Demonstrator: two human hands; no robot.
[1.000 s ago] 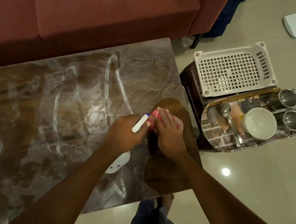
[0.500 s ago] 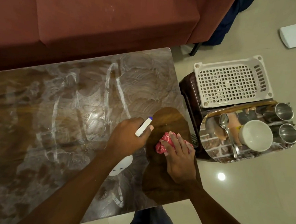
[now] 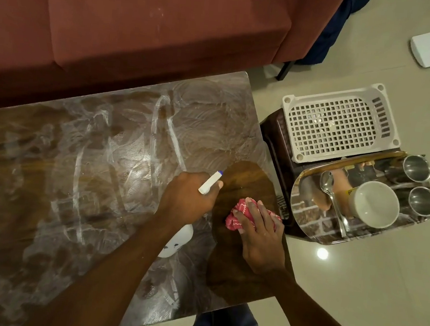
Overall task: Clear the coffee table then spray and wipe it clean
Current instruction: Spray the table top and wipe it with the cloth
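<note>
- Right hand (image 3: 259,235): fingers flat and spread, pressing a red cloth (image 3: 230,221) onto the coffee table (image 3: 102,178) near its right edge.
- Left hand (image 3: 189,197): just left of the right hand, wrapped round a white spray bottle (image 3: 179,238) with its nozzle angled toward the table's far right.
- Cloth: sits in a dark, clean patch. White streaked film lies to its left and beyond, so the next wipe probably runs leftward, past the bottle hand.
- Tray (image 3: 306,216): off the table at right, holding dishes.
</note>
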